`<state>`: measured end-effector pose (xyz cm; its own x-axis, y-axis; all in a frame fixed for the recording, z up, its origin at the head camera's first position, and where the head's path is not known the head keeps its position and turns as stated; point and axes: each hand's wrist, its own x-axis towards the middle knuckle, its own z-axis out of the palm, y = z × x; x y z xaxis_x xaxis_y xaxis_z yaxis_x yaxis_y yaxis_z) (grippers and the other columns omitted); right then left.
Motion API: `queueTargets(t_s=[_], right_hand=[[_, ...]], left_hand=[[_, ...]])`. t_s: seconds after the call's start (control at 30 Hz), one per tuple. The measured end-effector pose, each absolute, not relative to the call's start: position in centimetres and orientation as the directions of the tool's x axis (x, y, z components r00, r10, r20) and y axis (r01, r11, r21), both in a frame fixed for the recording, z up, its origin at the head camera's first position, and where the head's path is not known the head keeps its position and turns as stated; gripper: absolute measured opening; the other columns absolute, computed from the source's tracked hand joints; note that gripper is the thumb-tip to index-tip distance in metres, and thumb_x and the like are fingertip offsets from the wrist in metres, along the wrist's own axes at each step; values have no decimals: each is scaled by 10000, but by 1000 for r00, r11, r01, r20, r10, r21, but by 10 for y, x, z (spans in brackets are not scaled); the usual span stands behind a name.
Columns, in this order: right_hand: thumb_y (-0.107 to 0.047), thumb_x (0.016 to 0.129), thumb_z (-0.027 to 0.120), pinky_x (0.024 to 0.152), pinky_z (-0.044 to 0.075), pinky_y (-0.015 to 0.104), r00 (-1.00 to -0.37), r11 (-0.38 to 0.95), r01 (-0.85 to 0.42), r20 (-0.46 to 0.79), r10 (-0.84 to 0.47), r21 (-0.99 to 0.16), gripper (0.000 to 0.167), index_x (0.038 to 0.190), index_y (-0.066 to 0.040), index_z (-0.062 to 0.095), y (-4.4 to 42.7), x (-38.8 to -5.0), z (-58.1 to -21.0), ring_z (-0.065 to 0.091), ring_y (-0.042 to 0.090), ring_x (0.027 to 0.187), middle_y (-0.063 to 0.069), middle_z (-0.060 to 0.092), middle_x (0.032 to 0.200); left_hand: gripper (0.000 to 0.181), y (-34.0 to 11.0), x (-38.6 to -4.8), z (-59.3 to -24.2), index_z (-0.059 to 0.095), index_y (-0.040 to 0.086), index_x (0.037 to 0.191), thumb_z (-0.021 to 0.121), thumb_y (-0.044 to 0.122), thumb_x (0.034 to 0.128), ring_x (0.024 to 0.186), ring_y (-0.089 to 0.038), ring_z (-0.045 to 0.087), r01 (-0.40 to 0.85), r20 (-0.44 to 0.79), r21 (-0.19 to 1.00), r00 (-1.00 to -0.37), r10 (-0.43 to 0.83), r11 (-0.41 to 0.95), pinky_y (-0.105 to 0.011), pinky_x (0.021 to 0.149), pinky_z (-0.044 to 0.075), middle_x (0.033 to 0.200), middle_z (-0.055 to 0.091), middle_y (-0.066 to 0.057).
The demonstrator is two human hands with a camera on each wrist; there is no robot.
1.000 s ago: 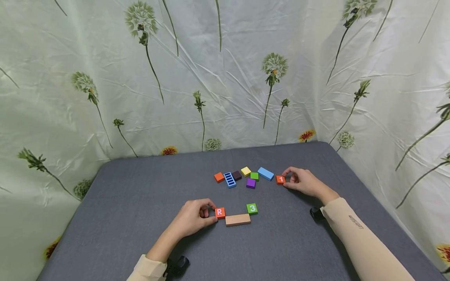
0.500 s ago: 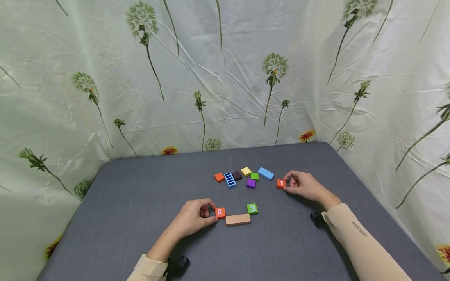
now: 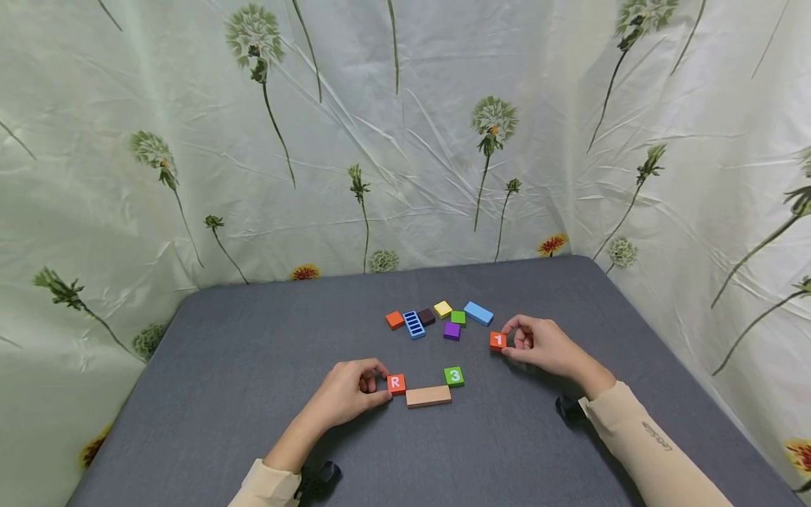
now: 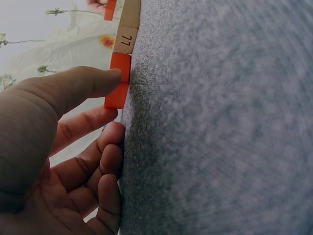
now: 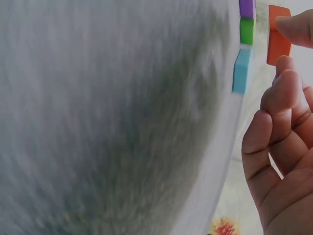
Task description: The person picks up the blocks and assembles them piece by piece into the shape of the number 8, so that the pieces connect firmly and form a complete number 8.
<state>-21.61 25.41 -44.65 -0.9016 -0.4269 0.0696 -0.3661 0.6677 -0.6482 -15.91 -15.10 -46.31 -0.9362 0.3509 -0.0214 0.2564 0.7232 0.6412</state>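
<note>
My left hand (image 3: 351,394) pinches a red-orange block marked R (image 3: 395,384) between thumb and index finger. That block rests on the table against the left end of a plain wooden block (image 3: 429,397), whose side bears printed marks in the left wrist view. A green block marked 3 (image 3: 454,377) sits at the wooden block's far right corner. My right hand (image 3: 550,348) pinches a red-orange block marked 1 (image 3: 498,341) by its edges. In the right wrist view this orange block (image 5: 279,44) is held off the table surface.
Behind lies a loose group: an orange block (image 3: 395,320), a blue block with dark bars (image 3: 415,324), a dark block (image 3: 426,317), a yellow block (image 3: 443,309), a green block (image 3: 459,319), a purple block (image 3: 452,331) and a light blue block (image 3: 479,313). A floral curtain hangs behind the grey table (image 3: 253,338).
My right hand has moved the block marked 1 slightly left and nearer, away from the light blue block. The left hand and its block have stayed in place.
</note>
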Motion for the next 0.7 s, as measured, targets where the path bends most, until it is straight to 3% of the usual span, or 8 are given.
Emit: queueTargets(t_s=[0.7], right_hand=[[-136,918,831,578,402,205,-842,592,-423,55,-537,-686,269,1126,-87,668,208,-174,-434,458,-6,618,-102,540,735]], left_hand=[[222,-153,-159,-465,762,191,1062,894,229,889,652,-65,505,270,-1,653,-934,358,707,-241,602,400,764,591,80]])
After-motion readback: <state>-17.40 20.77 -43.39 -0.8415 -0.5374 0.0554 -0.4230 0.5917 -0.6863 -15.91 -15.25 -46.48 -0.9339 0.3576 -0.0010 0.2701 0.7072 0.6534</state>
